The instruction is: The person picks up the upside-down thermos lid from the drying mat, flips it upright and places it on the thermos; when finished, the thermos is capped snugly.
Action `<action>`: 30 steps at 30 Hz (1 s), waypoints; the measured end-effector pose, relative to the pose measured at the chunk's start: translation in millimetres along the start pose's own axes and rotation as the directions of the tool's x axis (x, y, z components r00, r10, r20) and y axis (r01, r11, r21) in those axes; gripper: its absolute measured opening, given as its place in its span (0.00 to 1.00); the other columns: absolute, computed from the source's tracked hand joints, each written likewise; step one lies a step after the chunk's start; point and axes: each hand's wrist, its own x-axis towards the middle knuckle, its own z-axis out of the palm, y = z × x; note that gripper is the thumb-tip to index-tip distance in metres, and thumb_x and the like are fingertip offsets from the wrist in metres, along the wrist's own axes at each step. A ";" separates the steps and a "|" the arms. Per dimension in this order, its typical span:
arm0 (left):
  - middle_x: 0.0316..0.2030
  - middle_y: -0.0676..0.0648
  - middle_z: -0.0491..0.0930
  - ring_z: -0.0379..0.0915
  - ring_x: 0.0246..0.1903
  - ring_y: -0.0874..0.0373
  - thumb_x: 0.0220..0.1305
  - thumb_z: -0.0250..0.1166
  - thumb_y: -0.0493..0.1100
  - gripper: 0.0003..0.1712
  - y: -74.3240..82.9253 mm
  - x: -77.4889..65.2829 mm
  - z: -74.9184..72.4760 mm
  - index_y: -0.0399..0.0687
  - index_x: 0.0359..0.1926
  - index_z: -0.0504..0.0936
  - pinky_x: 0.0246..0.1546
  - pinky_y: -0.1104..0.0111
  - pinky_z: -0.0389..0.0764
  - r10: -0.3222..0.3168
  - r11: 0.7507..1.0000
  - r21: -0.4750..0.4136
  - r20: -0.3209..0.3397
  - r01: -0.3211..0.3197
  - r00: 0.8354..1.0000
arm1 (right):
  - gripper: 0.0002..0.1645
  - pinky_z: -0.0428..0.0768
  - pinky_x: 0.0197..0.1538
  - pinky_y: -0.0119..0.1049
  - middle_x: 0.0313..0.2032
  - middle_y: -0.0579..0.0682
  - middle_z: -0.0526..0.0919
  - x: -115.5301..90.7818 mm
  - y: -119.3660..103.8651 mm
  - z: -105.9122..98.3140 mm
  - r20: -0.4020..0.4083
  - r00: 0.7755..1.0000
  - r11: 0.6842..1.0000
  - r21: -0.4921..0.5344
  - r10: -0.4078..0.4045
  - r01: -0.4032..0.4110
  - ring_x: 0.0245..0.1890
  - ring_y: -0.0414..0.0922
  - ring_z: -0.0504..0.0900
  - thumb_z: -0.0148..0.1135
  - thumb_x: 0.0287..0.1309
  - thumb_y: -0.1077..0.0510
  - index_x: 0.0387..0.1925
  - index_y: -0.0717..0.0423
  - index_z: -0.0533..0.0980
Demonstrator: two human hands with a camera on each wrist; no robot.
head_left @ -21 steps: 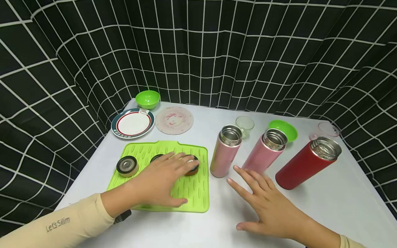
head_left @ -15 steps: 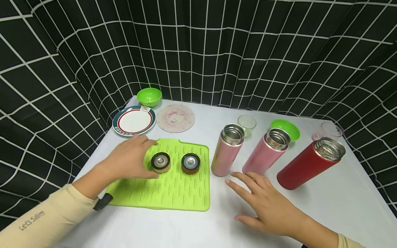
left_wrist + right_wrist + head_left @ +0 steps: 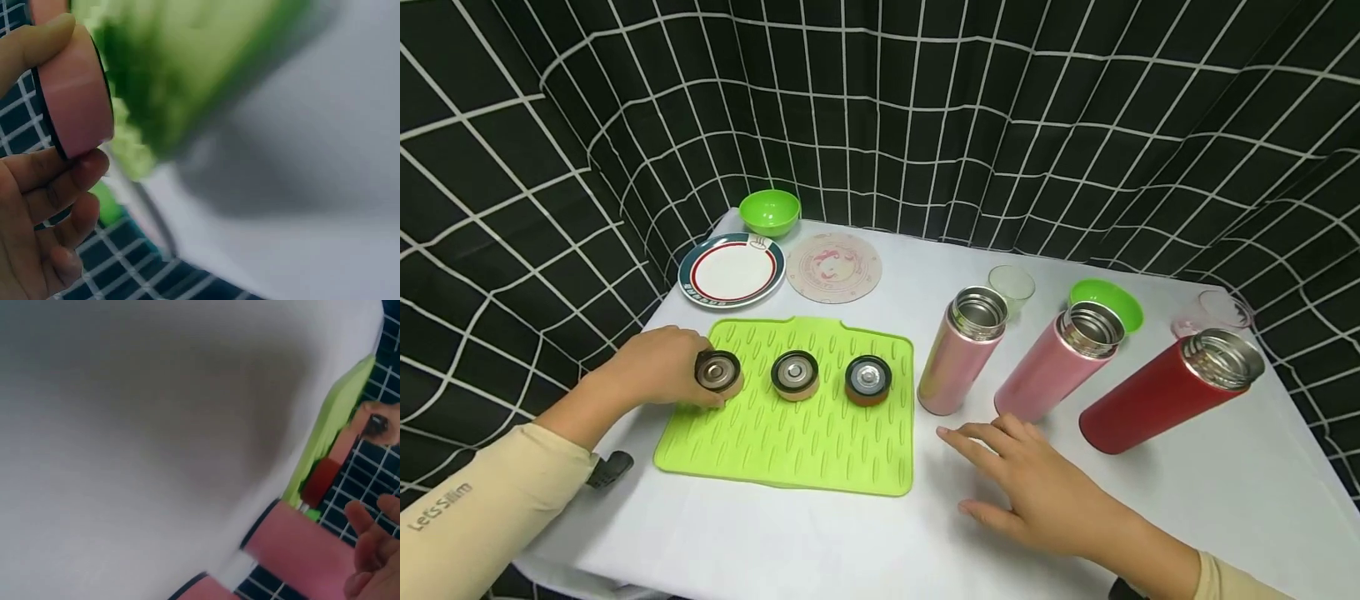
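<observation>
My left hand [image 3: 664, 365] pinches the leftmost bottle lid [image 3: 718, 372] at the left side of the green drying mat [image 3: 790, 454]. In the left wrist view thumb and fingertips hold the pink side of that lid [image 3: 78, 100]. To its right on the mat lie a second pink lid [image 3: 795, 377] and a red lid [image 3: 867, 379], both with their inner sides up. My right hand [image 3: 1026, 492] holds nothing, its fingers spread loosely over the white table, just in front of two uncapped pink bottles, the left one [image 3: 957, 358] and the right one [image 3: 1051, 371].
An uncapped red bottle [image 3: 1165, 396] stands at the right. Behind are a glass cup [image 3: 1013, 283], green bowls [image 3: 770, 212] [image 3: 1108, 302], a pinkish glass [image 3: 1213, 312], a plate [image 3: 733, 271] and a round pink-printed mat [image 3: 833, 267]. A black gridded curtain [image 3: 880, 117] surrounds the table.
My left hand has swept left from over the middle and right lids to the leftmost lid and taken hold of it. The right hand has stayed nearly in place; the head view has shifted slightly.
</observation>
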 end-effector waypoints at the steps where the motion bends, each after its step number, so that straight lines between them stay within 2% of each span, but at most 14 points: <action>1: 0.23 0.55 0.73 0.70 0.28 0.55 0.36 0.76 0.69 0.31 3.6 0.5 -4.5 0.50 0.28 0.79 0.27 0.57 0.73 0.012 1.000 0.013 -0.016 -0.012 1.000 | 0.42 0.69 0.48 0.34 0.58 0.35 0.72 1.1 -0.6 -0.1 -0.003 1.000 1.000 0.029 0.010 -0.010 0.49 0.35 0.64 0.65 0.57 0.37 0.71 0.38 0.64; 4: 0.26 0.54 0.74 0.71 0.29 0.53 0.35 0.76 0.68 0.32 22.0 -1.4 -19.5 0.48 0.31 0.81 0.29 0.55 0.75 0.070 0.996 0.068 -0.092 -0.064 0.993 | 0.35 0.69 0.50 0.30 0.55 0.32 0.74 5.5 -3.4 -0.5 -0.023 0.999 0.993 0.119 0.023 -0.020 0.49 0.33 0.66 0.67 0.57 0.42 0.65 0.39 0.70; 6: 0.27 0.54 0.74 0.72 0.30 0.53 0.33 0.77 0.66 0.33 41.0 -4.6 -29.0 0.47 0.33 0.82 0.31 0.55 0.76 0.133 0.988 0.100 -0.154 -0.118 0.979 | 0.30 0.70 0.49 0.29 0.52 0.33 0.75 9.5 -6.4 -0.3 -0.045 0.999 0.986 0.164 0.027 -0.019 0.48 0.33 0.68 0.68 0.57 0.46 0.61 0.41 0.73; 8: 0.28 0.55 0.74 0.72 0.30 0.54 0.31 0.78 0.65 0.33 66.1 -7.0 -36.3 0.47 0.35 0.82 0.31 0.57 0.76 0.219 0.973 0.123 -0.211 -0.196 0.953 | 0.27 0.72 0.46 0.28 0.48 0.33 0.76 14.6 -10.4 0.4 -0.063 0.997 0.979 0.201 0.052 -0.039 0.44 0.33 0.70 0.70 0.57 0.48 0.58 0.43 0.76; 10: 0.28 0.56 0.73 0.71 0.29 0.56 0.30 0.78 0.64 0.33 95.8 -7.6 -40.6 0.48 0.34 0.81 0.30 0.60 0.76 0.315 0.948 0.136 -0.240 -0.289 0.918 | 0.24 0.74 0.39 0.27 0.44 0.32 0.77 20.5 -15.8 0.8 -0.047 0.991 0.959 0.260 0.126 -0.110 0.40 0.33 0.71 0.69 0.57 0.47 0.55 0.43 0.77; 12: 0.27 0.56 0.71 0.69 0.28 0.57 0.30 0.79 0.63 0.33 125.3 -6.1 -42.3 0.49 0.34 0.80 0.29 0.62 0.74 0.402 0.915 0.146 -0.239 -0.377 0.884 | 0.23 0.75 0.33 0.28 0.40 0.31 0.76 26.9 -21.4 0.9 -0.003 0.974 0.920 0.329 0.227 -0.213 0.37 0.34 0.71 0.67 0.59 0.42 0.54 0.42 0.77; 15: 0.27 0.56 0.70 0.68 0.28 0.57 0.32 0.78 0.63 0.31 163.5 -1.4 -40.7 0.49 0.33 0.79 0.28 0.64 0.73 0.512 0.858 0.185 -0.220 -0.480 0.830 | 0.22 0.74 0.29 0.29 0.36 0.31 0.77 37.7 -28.0 -0.3 0.076 0.934 0.833 0.432 0.348 -0.346 0.32 0.36 0.72 0.63 0.61 0.38 0.52 0.41 0.77; 20: 0.28 0.56 0.70 0.68 0.29 0.58 0.37 0.75 0.65 0.30 205.8 5.9 -39.8 0.50 0.33 0.79 0.28 0.67 0.72 0.633 0.766 0.281 -0.167 -0.579 0.756 | 0.17 0.72 0.25 0.31 0.25 0.37 0.77 48.0 -27.7 0.3 0.162 0.881 0.710 0.536 0.444 -0.457 0.24 0.38 0.72 0.61 0.62 0.38 0.40 0.44 0.78; 23: 0.30 0.55 0.71 0.67 0.30 0.58 0.40 0.72 0.68 0.31 219.7 7.4 -40.7 0.50 0.35 0.79 0.29 0.68 0.72 0.664 0.731 0.321 -0.134 -0.602 0.736 | 0.17 0.68 0.23 0.30 0.22 0.41 0.75 46.2 -25.1 1.1 0.214 0.852 0.625 0.599 0.477 -0.501 0.22 0.38 0.70 0.63 0.62 0.39 0.36 0.47 0.78; 26: 0.30 0.56 0.71 0.67 0.30 0.59 0.40 0.71 0.68 0.30 226.1 7.9 -40.0 0.51 0.36 0.79 0.28 0.68 0.71 0.677 0.716 0.341 -0.124 -0.609 0.726 | 0.16 0.66 0.23 0.29 0.21 0.42 0.75 42.3 -23.2 1.1 0.257 0.838 0.558 0.647 0.482 -0.520 0.22 0.38 0.68 0.64 0.61 0.42 0.36 0.50 0.78; 28: 0.30 0.56 0.71 0.67 0.29 0.59 0.40 0.70 0.69 0.30 228.6 8.2 -39.0 0.52 0.35 0.79 0.27 0.68 0.70 0.681 0.712 0.342 -0.126 -0.613 0.721 | 0.16 0.65 0.23 0.29 0.21 0.43 0.74 40.3 -22.5 0.4 0.272 0.831 0.524 0.670 0.486 -0.526 0.22 0.38 0.68 0.65 0.61 0.43 0.36 0.51 0.78; 30: 0.31 0.56 0.71 0.68 0.30 0.59 0.41 0.70 0.70 0.31 230.4 8.6 -37.7 0.52 0.36 0.78 0.27 0.67 0.71 0.677 0.719 0.330 -0.136 -0.611 0.723 | 0.15 0.66 0.24 0.30 0.21 0.44 0.75 38.9 -21.9 -0.6 0.267 0.826 0.508 0.683 0.497 -0.526 0.22 0.38 0.68 0.65 0.60 0.44 0.35 0.52 0.78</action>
